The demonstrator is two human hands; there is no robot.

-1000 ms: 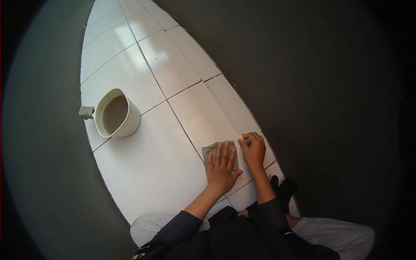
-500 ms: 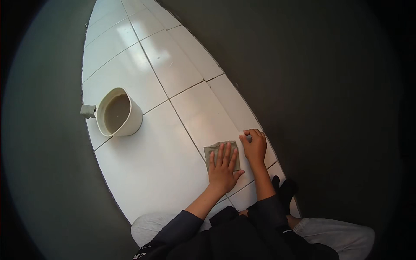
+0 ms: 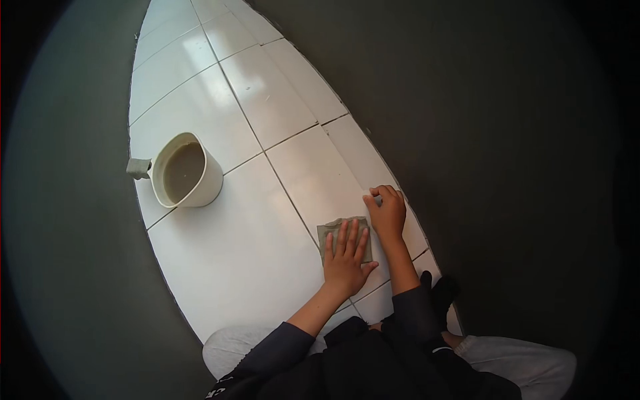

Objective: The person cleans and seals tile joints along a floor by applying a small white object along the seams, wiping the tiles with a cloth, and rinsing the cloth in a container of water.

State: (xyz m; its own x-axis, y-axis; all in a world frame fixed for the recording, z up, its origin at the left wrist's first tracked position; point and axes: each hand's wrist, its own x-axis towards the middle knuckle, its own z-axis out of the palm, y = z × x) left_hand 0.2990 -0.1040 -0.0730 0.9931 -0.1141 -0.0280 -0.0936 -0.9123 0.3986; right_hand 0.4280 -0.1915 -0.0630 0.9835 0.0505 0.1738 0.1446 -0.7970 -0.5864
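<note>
My left hand (image 3: 345,260) lies flat with its fingers spread on a grey-green square sheet (image 3: 328,231), wrinkled along its far edge; cloth or sandpaper, I cannot tell which. The sheet rests on the white tiled surface (image 3: 247,267). To the right of it, my right hand (image 3: 389,215) is curled, thumb toward index finger, close to a raised seam along the tiles. What its fingers hold, if anything, is hidden. A white plastic dipper (image 3: 208,180) holding murky grey-brown water stands to the left, apart from both hands.
A grey wrapped-looking piece (image 3: 138,168) covers the end of the dipper's handle. Dark grey floor (image 3: 500,167) borders the raised tiles on both sides. My knee (image 3: 230,350) is at the near left edge, and a dark-covered foot (image 3: 443,293) is at the right.
My right hand has moved slightly away from me along the seam, still curled. My left hand stays flat on the sheet. The view has shifted a little.
</note>
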